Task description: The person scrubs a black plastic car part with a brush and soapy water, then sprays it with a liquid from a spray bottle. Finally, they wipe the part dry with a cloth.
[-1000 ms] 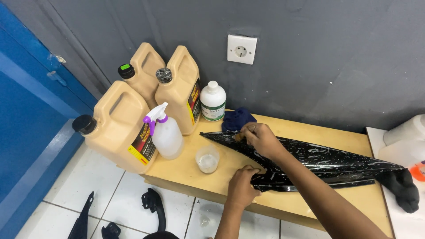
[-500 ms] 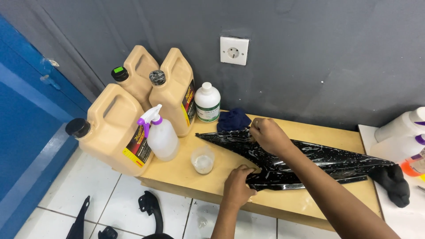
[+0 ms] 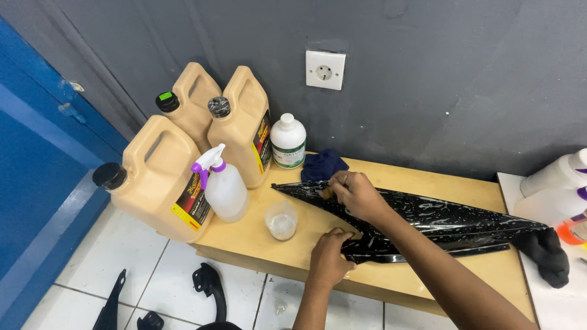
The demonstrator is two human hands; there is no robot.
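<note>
So the long glossy black panel (image 3: 440,223) is lying flat across the wooden counter (image 3: 391,177). Left hand (image 3: 329,256) is curled closed, pinning its near edge. Right hand (image 3: 354,192) is closed around a small pad, pressed on the pointed end, near a plastic cup (image 3: 282,220) and spray bottle (image 3: 223,186).

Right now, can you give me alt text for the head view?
Two hands work on a long glossy black panel on a wooden bench: right hand presses near its pointed tip, left hand steadies its near edge. Tan jugs stand left.
</note>
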